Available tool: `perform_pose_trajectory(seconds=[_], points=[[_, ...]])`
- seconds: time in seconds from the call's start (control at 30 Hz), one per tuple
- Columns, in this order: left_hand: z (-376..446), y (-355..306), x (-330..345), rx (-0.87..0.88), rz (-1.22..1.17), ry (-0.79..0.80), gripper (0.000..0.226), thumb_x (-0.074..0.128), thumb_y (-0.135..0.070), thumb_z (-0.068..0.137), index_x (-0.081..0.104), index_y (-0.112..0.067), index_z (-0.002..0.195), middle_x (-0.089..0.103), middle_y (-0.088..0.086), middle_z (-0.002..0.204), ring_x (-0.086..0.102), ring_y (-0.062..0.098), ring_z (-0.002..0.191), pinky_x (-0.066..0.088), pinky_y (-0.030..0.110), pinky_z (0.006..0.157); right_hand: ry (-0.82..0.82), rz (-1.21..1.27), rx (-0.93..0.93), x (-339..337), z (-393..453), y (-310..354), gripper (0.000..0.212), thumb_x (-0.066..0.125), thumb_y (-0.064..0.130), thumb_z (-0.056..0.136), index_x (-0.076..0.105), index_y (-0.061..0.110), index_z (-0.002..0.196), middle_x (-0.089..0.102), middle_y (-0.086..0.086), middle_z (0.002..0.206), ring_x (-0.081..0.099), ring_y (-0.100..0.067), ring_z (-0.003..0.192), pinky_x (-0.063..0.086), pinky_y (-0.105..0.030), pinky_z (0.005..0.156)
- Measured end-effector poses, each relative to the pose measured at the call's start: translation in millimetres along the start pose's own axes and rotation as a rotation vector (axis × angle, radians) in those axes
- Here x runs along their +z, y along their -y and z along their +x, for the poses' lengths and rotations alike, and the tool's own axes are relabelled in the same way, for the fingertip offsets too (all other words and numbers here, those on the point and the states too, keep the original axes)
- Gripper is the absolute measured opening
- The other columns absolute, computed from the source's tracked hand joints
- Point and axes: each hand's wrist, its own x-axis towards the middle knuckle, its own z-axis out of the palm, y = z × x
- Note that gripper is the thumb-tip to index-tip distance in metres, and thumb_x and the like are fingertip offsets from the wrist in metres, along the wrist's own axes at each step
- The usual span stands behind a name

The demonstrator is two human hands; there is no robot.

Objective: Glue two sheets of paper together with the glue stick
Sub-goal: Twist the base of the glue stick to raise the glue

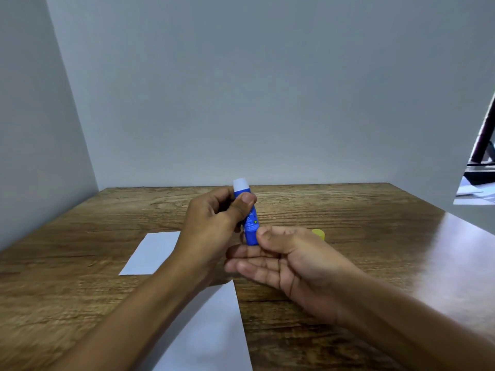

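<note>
My left hand grips a blue glue stick upright above the table, thumb across its barrel. The stick is uncapped, and white glue shows at its top. My right hand is at the stick's lower end, pinching the base between the thumb and the fingers stretched out beneath it. A small yellow cap lies on the table just behind my right hand. One white sheet of paper lies to the left under my left forearm. A second white sheet lies nearer to me, partly hidden by that arm.
The wooden table stands in a corner, with grey walls behind it and on the left. Its right part shines with reflected light. Past the wall's right edge some dark objects and papers show.
</note>
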Motion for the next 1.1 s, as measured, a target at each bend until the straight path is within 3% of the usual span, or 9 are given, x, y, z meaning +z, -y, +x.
perform_pose_trajectory(seconds=[0.13, 0.37, 0.57, 0.83, 1.0, 1.1], points=[[0.7, -0.1, 0.1, 0.007, 0.027, 0.006, 0.017, 0.057, -0.016, 0.082, 0.063, -0.001, 0.077, 0.05, 0.007, 0.063, 0.041, 0.003, 0.045, 0.038, 0.013, 0.046, -0.018, -0.02, -0.024, 0.3, 0.0, -1.6, 0.009, 0.056, 0.003, 0.084, 0.059, -0.005, 0.088, 0.07, -0.019, 0.074, 0.071, -0.027, 0.064, 0.057, -0.022, 0.056], [-0.3, 0.2, 1.1, 0.005, 0.008, -0.001, 0.017, 0.057, -0.013, 0.082, 0.062, 0.003, 0.078, 0.048, 0.007, 0.062, 0.041, 0.001, 0.043, 0.038, 0.013, 0.044, -0.013, -0.013, -0.009, -0.6, 0.4, -0.1, 0.021, 0.045, 0.004, 0.092, 0.057, -0.002, 0.076, 0.071, -0.021, 0.072, 0.071, -0.029, 0.065, 0.057, -0.024, 0.056], [0.6, 0.4, 0.6, 0.016, 0.026, 0.002, 0.014, 0.057, -0.014, 0.082, 0.064, -0.004, 0.074, 0.051, 0.003, 0.06, 0.043, 0.001, 0.045, 0.039, 0.012, 0.046, 0.002, -0.05, -0.025, -2.2, 1.1, -2.2, 0.005, 0.059, 0.0, 0.082, 0.06, -0.003, 0.086, 0.07, -0.019, 0.073, 0.071, -0.029, 0.067, 0.056, -0.022, 0.057], [-1.1, 0.4, 1.0, 0.027, 0.002, 0.01, 0.017, 0.057, -0.012, 0.081, 0.061, 0.004, 0.077, 0.048, 0.004, 0.057, 0.041, 0.002, 0.043, 0.038, 0.012, 0.044, 0.017, -0.057, -0.011, -3.3, 2.0, 0.1, 0.019, 0.046, 0.005, 0.091, 0.059, 0.0, 0.079, 0.068, -0.018, 0.069, 0.071, -0.03, 0.065, 0.057, -0.024, 0.058], [-0.6, 0.7, 0.8, 0.036, 0.022, 0.013, 0.018, 0.057, -0.013, 0.082, 0.062, 0.004, 0.078, 0.05, 0.006, 0.061, 0.042, 0.0, 0.043, 0.038, 0.011, 0.045, 0.015, -0.111, -0.043, -4.4, 2.3, -1.4, 0.007, 0.059, 0.003, 0.083, 0.056, 0.0, 0.089, 0.069, -0.016, 0.067, 0.071, -0.03, 0.066, 0.056, -0.022, 0.056], [-0.8, 0.6, 1.0, 0.045, 0.032, 0.021, 0.016, 0.057, -0.012, 0.082, 0.062, 0.002, 0.076, 0.05, 0.005, 0.059, 0.042, 0.0, 0.043, 0.038, 0.011, 0.046, 0.001, -0.13, -0.06, -5.0, 2.2, -0.7, 0.001, 0.055, 0.0, 0.085, 0.056, 0.001, 0.085, 0.069, -0.014, 0.063, 0.071, -0.029, 0.064, 0.055, -0.02, 0.054]])
